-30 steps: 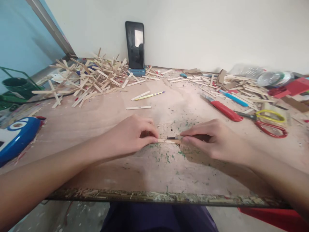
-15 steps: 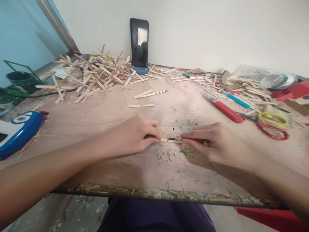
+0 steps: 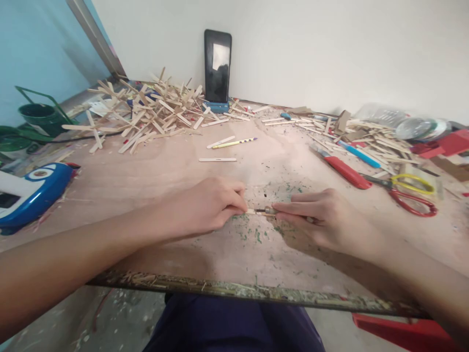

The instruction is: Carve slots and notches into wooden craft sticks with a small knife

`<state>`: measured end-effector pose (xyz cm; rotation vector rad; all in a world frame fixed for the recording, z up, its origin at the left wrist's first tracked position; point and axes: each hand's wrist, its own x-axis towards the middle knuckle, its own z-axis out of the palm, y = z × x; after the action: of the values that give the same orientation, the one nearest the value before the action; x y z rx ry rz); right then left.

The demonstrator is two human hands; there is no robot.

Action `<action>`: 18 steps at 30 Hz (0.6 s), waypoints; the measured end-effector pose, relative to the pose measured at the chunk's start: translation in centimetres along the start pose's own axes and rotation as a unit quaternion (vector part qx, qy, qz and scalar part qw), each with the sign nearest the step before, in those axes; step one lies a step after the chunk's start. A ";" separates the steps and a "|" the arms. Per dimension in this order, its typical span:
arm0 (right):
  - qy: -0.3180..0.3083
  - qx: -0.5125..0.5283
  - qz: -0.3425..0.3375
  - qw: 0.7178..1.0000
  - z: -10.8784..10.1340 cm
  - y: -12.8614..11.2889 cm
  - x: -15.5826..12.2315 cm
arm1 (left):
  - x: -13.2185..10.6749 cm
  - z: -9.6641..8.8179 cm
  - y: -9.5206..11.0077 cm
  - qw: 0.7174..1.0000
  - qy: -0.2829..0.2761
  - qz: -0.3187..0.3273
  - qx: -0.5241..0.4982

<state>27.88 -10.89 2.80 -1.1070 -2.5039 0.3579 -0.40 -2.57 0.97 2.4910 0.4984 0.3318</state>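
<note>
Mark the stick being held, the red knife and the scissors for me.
Stick (image 3: 252,211): head view, on its exposed middle.
Red knife (image 3: 347,173): head view, on the red handle.
Scissors (image 3: 378,181): head view, on the dark blades near the pivot.

The flat wooden craft stick is pale tan, the plywood tabletop pinkish-brown with green flecks, the plastic-handled utility knife red.

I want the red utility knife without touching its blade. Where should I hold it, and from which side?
Grip the utility knife by its red handle, probably from above at the near end. It lies flat on the table with its metal blade end pointing away to the far left, and the scissors lie just right of it.
</note>
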 end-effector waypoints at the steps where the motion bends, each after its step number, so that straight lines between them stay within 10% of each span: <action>1: 0.001 0.006 0.002 1.000 0.1 0.0 0.0 | 0.0 0.0 0.0 1.000 0.001 -0.001 0.002; 18: -0.071 0.207 0.263 0.939 -0.5 -0.9 1.3 | -0.2 0.1 0.2 1.000 0.002 0.007 0.024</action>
<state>26.72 -10.48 3.84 -1.5870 -2.0545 1.0898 -0.45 -2.89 0.97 2.5410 0.4959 0.3349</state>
